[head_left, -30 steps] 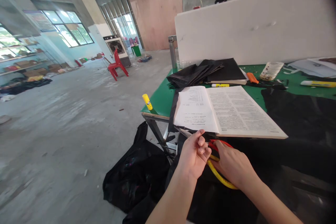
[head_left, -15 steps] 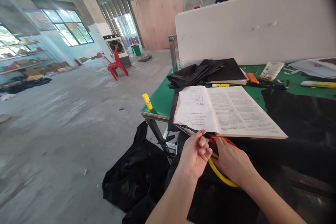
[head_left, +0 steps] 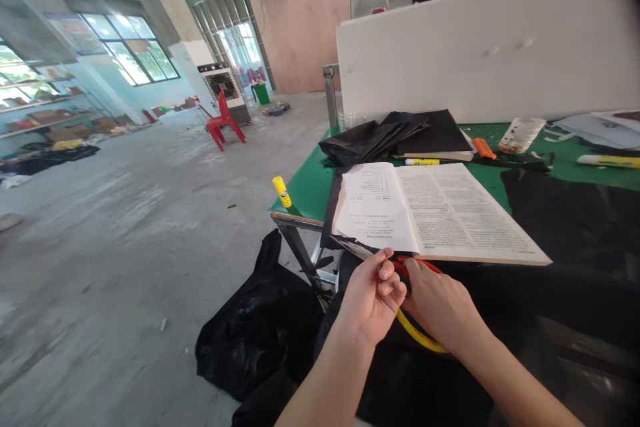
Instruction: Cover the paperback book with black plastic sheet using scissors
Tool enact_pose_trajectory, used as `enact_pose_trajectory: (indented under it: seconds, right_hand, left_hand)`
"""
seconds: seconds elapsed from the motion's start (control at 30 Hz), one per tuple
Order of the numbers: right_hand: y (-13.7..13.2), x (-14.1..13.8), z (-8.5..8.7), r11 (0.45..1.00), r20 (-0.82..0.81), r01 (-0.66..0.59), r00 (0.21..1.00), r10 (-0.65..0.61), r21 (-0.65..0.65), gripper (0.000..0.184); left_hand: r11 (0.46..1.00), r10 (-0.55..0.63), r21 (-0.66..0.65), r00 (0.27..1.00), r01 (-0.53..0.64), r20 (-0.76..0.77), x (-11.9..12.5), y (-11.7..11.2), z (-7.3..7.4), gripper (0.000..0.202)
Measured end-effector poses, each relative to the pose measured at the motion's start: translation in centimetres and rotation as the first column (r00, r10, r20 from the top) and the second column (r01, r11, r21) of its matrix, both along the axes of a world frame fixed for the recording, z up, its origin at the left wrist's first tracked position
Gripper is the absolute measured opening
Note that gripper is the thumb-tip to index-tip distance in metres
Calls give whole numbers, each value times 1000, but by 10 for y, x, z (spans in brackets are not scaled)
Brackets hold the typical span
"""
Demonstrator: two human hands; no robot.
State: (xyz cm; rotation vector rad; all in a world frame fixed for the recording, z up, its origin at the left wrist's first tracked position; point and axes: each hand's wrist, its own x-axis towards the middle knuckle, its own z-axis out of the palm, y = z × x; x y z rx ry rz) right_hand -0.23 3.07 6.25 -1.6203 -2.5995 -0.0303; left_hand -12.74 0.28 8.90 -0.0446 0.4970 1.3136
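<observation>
An open book [head_left: 453, 213] with printed pages lies on a black sheet [head_left: 327, 217] at the near edge of the green table. My right hand [head_left: 443, 303] is closed around a pair of scissors, with its red and yellow handles [head_left: 417, 335] showing. Its blades [head_left: 354, 248] point left along the book's near edge, partly hidden by my left hand. My left hand [head_left: 375, 293] is turned palm up with curled fingers. Its fingertips pinch the black material along the book's lower edge, though the exact grip is partly hidden.
A yellow glue stick [head_left: 281, 191] stands at the table's left corner. Behind the book lie folded black sheets [head_left: 365, 140], a black-covered book [head_left: 435, 132], an orange object [head_left: 483, 149] and a plastic cup [head_left: 521, 135]. A black bundle [head_left: 255, 320] rests on the floor.
My right hand and the scissors handles have shifted slightly left, toward my left hand. My left hand and the book stay almost where they were.
</observation>
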Motion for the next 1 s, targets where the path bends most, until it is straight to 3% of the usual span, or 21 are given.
enact_pose_trajectory:
  seconds: [0.47,1.0]
  right_hand:
    - [2,-5,-4,996,21,-23,1000,22,83,23]
    - [7,-9,-2,998,45,-28,999,26,64,14]
  left_hand:
    - [1000,-3,-23,1000,4,24,-5,0,3,13]
    - [998,-60,-16,998,60,34,-8,-3,1,11]
